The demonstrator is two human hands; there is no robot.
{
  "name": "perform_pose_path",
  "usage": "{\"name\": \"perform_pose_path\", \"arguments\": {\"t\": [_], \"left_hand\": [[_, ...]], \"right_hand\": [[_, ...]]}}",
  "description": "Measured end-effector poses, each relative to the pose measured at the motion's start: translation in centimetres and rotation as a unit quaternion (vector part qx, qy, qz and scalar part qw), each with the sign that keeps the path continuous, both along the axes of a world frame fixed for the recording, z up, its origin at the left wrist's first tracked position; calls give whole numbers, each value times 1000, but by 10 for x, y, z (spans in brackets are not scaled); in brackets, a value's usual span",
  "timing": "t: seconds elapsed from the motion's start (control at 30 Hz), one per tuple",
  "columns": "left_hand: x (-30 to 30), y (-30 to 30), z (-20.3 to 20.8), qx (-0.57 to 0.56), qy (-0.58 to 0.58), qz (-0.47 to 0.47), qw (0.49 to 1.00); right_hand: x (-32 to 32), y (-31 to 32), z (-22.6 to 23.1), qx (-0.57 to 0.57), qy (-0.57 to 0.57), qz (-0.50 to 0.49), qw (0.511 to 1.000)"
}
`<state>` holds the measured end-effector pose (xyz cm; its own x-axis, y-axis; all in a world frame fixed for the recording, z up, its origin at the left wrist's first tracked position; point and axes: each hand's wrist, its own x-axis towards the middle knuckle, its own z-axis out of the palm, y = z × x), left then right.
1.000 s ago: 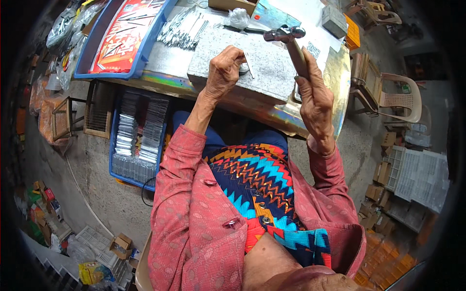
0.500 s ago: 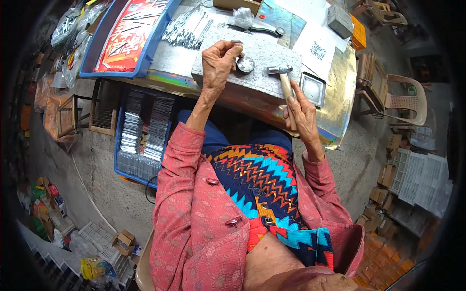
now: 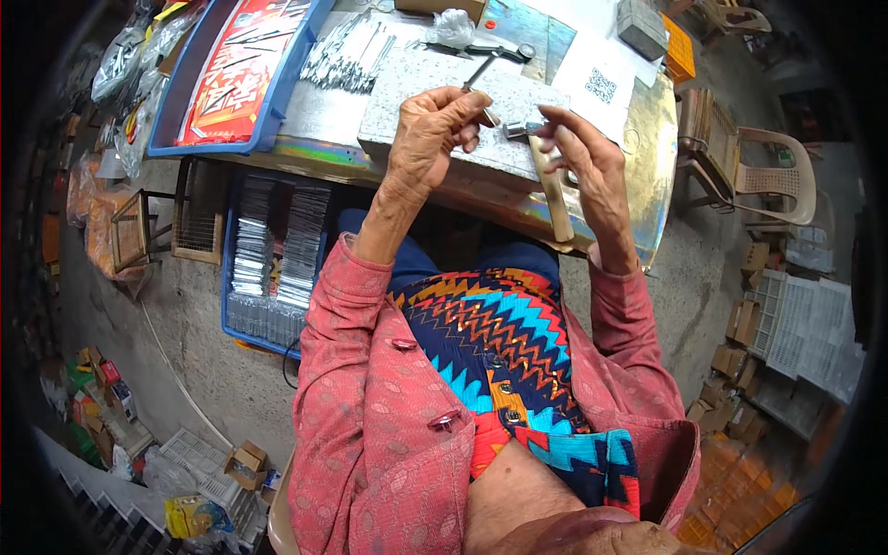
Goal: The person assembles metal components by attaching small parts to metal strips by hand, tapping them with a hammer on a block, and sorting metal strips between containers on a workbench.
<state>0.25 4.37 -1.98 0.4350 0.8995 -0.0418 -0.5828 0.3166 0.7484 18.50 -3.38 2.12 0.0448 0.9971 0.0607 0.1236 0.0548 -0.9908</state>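
My left hand is closed in a pinch over the speckled stone block. Between its fingers is a slim dark metal strip, whose far end sticks up past the fingertips. A hammer lies with its metal head on the block and its wooden handle reaching toward me over the table edge. Just right of the hammer hovers my right hand, fingers apart and holding nothing, fingertips near the head. A dark tool with a round end rests behind the block.
A blue tray with a red printed sheet and thin strips stands at left. Beside it is a pile of silvery strips. Below, a blue crate holds stacked metal pieces. A grey brick and a plastic chair are at right.
My right hand has let go of the hammer handle and moved up beside its head. My left hand has shifted slightly right, and the dark strip now shows beyond its fingers.
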Motion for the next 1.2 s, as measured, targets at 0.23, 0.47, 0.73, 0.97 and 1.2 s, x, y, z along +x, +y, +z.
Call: {"name": "perform_pose_path", "arguments": {"t": [0.23,0.47,0.73,0.97,1.2], "left_hand": [[16,-9,4,-32,-17,-61,998],[25,-15,2,-79,-15,-58,995],[35,-26,12,-62,-121,-175,975],[34,-43,21,-89,-59,-246,963],[-2,-8,30,103,135,-95,981]], "right_hand": [[-15,24,-9,20,211,42,976],[-8,32,-25,-25,345,69,936],[-8,26,-17,-6,426,85,901],[-4,20,-17,-30,446,124,886],[0,17,-11,-42,367,46,928]]}}
